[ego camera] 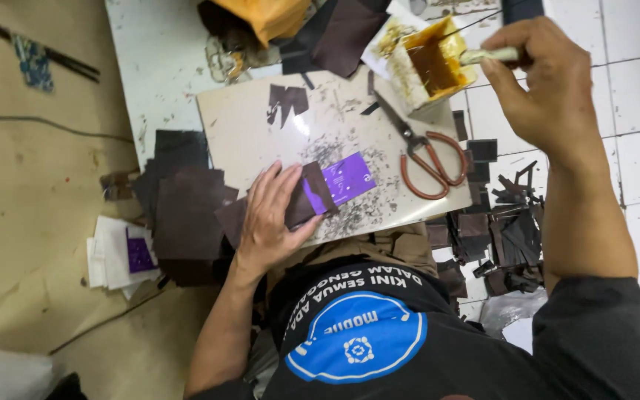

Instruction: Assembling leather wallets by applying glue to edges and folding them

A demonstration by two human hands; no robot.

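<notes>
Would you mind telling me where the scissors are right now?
In the head view, the red-handled scissors lie on the pale work board, right of the purple card and just below the glue tub.

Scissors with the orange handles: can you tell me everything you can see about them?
The metal scissors with orange-red loop handles lie flat on the pale, scuffed work board, blades shut and pointing up toward the yellow glue container, handles near the board's right edge. No hand touches them. Dark scraps lie scattered around them.
</notes>
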